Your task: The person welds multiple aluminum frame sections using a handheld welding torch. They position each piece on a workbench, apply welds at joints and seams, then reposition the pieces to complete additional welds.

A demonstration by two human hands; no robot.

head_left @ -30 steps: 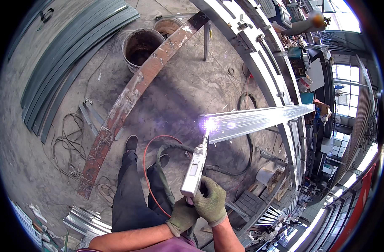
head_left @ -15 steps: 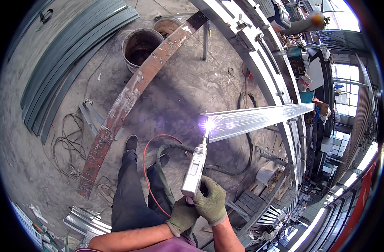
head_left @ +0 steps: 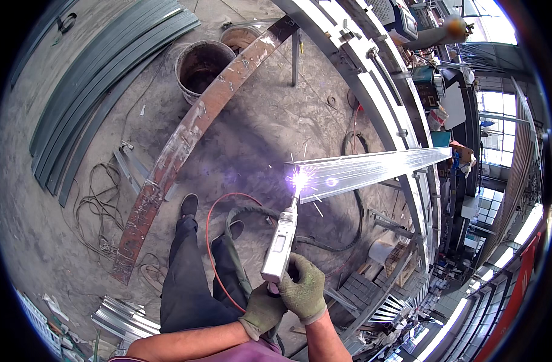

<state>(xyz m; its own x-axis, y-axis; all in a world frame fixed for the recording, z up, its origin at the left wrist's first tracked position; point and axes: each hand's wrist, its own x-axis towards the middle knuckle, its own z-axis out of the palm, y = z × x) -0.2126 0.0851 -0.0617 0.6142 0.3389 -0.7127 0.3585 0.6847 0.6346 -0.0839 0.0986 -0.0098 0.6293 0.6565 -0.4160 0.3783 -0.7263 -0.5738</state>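
A white, boxy welding gun (head_left: pixel 280 244) points away from me, its narrow nozzle at the near end of a long shiny metal profile (head_left: pixel 372 172). A glaring violet-white flash with sparks (head_left: pixel 299 178) burns where the tip meets the profile's end, hiding the exact contact. My left hand (head_left: pixel 264 309), in a green work glove, is closed around the gun's grip. Pressed against the back of the gun and the other glove, my right hand (head_left: pixel 303 288), gloved alike, is closed too, its fingertips partly hidden. A red hose (head_left: pixel 210 223) and a dark cable (head_left: pixel 242 212) curve beside my legs.
The profile lies across a curved steel frame (head_left: pixel 396 120) on the right. To the left, a rusty flat beam (head_left: pixel 179 148) arches past a dirty bucket (head_left: pixel 197 69). Stacked grey profiles (head_left: pixel 101 90) and tangled cable (head_left: pixel 98 211) lie on the floor. Bricks (head_left: pixel 357 292) sit lower right.
Sparks around the flash fly wider, with streaks now above and below it. The gun and both hands look almost unmoved.
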